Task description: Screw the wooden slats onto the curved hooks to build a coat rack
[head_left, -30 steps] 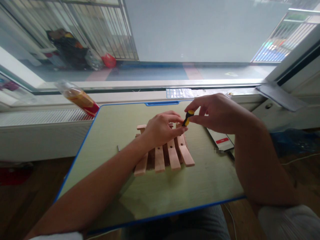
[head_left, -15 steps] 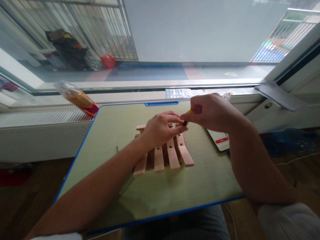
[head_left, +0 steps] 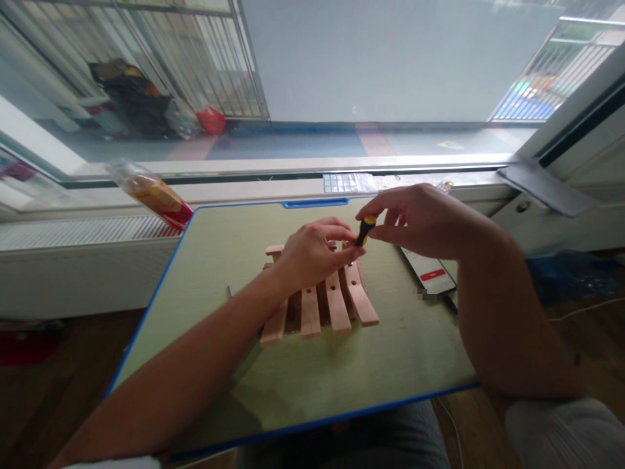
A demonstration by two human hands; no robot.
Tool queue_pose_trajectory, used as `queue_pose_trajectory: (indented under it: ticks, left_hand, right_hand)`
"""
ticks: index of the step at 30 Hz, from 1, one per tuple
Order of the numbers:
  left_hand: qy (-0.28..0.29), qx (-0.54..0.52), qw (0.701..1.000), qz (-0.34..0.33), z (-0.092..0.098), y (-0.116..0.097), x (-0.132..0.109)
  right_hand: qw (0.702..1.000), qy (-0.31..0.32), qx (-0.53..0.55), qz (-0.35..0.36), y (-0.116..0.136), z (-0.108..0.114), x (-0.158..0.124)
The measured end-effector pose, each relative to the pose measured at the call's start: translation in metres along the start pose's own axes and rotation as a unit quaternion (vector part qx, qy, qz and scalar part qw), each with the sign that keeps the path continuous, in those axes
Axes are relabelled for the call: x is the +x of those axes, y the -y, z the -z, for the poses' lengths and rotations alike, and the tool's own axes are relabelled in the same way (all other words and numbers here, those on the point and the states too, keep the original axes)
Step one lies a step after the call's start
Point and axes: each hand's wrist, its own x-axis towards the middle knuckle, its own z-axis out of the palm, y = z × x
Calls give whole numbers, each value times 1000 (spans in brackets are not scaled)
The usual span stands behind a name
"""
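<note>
A wooden slatted piece [head_left: 322, 303] with several parallel slats and small holes lies in the middle of the green table [head_left: 312, 371]. My left hand [head_left: 312, 251] rests on its far end, fingers curled and pressing down by the right slats. My right hand [head_left: 420, 218] pinches the yellow and black handle of a small screwdriver [head_left: 364, 229], which stands nearly upright over the far right slat. Its tip is hidden behind my left fingers.
A phone or card with a red mark [head_left: 430, 270] lies on the table at the right. A clear packet with red and orange contents [head_left: 151, 192] leans on the window sill at the left. A small screw [head_left: 229, 288] lies left of the wood. A window spans the back.
My right hand has turned on the screwdriver: its fingers closed over the handle half a second ago and have now spread again, showing the yellow top. My left hand stays put.
</note>
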Motion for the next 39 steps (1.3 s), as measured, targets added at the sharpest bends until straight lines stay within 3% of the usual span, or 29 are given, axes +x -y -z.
queue_pose_trajectory:
  ticks: [14, 21, 25, 28, 39]
  left_hand:
    - [-13, 15, 1000, -14, 1, -3, 0]
    - [-9, 20, 1000, -11, 2, -2, 0]
    - [-12, 14, 1000, -8, 1, -1, 0]
    - [-11, 9, 1000, -7, 1, -1, 0]
    - [-4, 5, 1000, 3, 1, -1, -1]
  right_hand:
    - [988, -52, -126, -74, 8, -16, 9]
    - [994, -33, -86, -57, 4, -11, 7]
    - [1000, -5, 2, 2, 2, -4, 2]
    - [999, 1, 2, 36, 1, -4, 2]
    - [997, -12, -70, -11, 5, -2, 3]
